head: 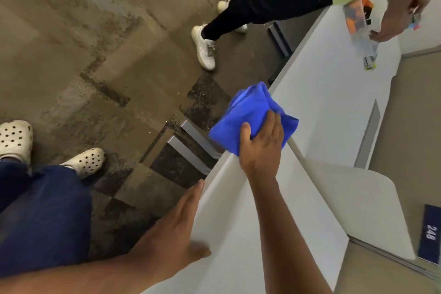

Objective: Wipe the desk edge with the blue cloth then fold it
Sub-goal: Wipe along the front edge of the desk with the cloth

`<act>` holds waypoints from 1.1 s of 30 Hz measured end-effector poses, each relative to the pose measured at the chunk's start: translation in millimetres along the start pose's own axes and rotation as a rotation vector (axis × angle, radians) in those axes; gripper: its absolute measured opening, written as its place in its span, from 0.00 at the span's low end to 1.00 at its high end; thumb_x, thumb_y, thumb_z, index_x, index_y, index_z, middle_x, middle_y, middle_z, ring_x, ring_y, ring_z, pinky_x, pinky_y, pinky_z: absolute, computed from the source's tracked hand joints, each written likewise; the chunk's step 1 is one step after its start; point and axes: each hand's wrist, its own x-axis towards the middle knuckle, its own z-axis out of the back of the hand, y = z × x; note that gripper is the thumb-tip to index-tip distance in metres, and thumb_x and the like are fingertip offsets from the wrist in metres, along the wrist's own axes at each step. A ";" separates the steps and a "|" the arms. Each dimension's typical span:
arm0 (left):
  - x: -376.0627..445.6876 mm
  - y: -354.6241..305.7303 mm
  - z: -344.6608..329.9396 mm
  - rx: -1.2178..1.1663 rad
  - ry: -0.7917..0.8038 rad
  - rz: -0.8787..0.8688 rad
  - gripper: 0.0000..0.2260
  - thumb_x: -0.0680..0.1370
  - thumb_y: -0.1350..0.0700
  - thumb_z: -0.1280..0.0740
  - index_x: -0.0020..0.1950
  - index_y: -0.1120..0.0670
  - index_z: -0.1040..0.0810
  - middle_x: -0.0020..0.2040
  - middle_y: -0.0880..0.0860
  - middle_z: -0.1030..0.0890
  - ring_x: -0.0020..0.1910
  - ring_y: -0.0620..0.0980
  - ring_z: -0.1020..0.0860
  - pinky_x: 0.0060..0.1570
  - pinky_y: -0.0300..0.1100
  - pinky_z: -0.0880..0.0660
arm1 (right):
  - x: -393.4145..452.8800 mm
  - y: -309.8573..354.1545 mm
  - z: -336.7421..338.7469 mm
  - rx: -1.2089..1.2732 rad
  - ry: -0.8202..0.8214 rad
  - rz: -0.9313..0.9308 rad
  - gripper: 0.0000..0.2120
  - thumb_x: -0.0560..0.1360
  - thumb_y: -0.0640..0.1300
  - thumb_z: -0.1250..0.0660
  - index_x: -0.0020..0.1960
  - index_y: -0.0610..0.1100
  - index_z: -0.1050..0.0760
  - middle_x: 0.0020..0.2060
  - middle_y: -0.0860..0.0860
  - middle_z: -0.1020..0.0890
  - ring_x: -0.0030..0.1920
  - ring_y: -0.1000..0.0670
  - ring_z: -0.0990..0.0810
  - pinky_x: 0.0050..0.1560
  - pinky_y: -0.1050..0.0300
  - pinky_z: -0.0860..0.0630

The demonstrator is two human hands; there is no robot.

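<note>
A bunched blue cloth [250,114] lies over the near edge of the white desk [322,102], half hanging past it. My right hand [261,145] presses on the cloth, thumb on the outer side and fingers on the desk side. My left hand [176,229] rests flat against the desk edge closer to me, fingers straight and holding nothing.
Another person in a green shirt and black trousers [269,0] stands at the far end of the desk, a hand [391,28] near a clear packet [367,38]. Grey metal desk legs [191,148] stick out below the edge. A divider panel [358,210] carries a sign reading 248 [430,231].
</note>
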 end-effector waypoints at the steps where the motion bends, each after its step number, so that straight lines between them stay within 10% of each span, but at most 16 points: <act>1: -0.7 0.6 0.5 -0.006 -0.002 -0.009 0.57 0.72 0.34 0.28 0.72 0.34 0.78 0.69 0.24 0.75 0.73 0.26 0.64 0.63 0.18 0.66 | 4.0 2.0 3.5 -0.009 -0.012 -0.032 0.30 0.81 0.58 0.40 0.77 0.42 0.35 0.75 0.43 0.29 0.76 0.42 0.32 0.78 0.44 0.35; 7: -1.5 0.2 -2.6 -0.051 -0.033 0.022 0.58 0.73 0.35 0.27 0.74 0.35 0.79 0.73 0.29 0.71 0.78 0.35 0.57 0.75 0.32 0.58 | 49.6 39.9 -0.2 -0.285 0.033 0.002 0.16 0.78 0.48 0.41 0.58 0.41 0.22 0.54 0.43 0.18 0.55 0.39 0.20 0.55 0.47 0.25; 12: -2.0 -9.9 1.4 -0.059 0.012 0.066 0.57 0.73 0.37 0.26 0.75 0.34 0.76 0.75 0.29 0.68 0.82 0.46 0.50 0.78 0.45 0.46 | 55.7 42.6 -14.7 -0.334 0.065 -0.071 0.17 0.81 0.44 0.44 0.60 0.41 0.20 0.61 0.42 0.20 0.65 0.38 0.24 0.68 0.38 0.29; 20: 0.9 -11.9 2.1 -0.080 0.009 0.110 0.59 0.70 0.34 0.25 0.65 0.26 0.80 0.82 0.36 0.62 0.82 0.43 0.48 0.70 0.33 0.50 | -15.1 17.0 -14.1 -0.017 0.036 0.032 0.25 0.85 0.46 0.48 0.82 0.51 0.42 0.84 0.51 0.48 0.84 0.44 0.53 0.82 0.40 0.54; 26: -2.7 1.9 -5.7 -0.093 -0.038 0.067 0.59 0.68 0.34 0.24 0.75 0.29 0.74 0.66 0.18 0.69 0.74 0.32 0.48 0.69 0.30 0.50 | 26.4 8.9 -6.8 -0.102 0.083 0.152 0.21 0.80 0.47 0.41 0.71 0.49 0.25 0.78 0.49 0.32 0.81 0.42 0.41 0.79 0.38 0.43; 33: -4.3 -6.5 -2.3 -0.068 -0.038 0.069 0.60 0.68 0.34 0.23 0.72 0.28 0.75 0.82 0.34 0.58 0.80 0.43 0.43 0.75 0.44 0.40 | 22.4 15.1 -11.3 -0.083 -0.071 -0.082 0.25 0.80 0.52 0.40 0.76 0.49 0.32 0.74 0.49 0.27 0.74 0.43 0.31 0.76 0.44 0.38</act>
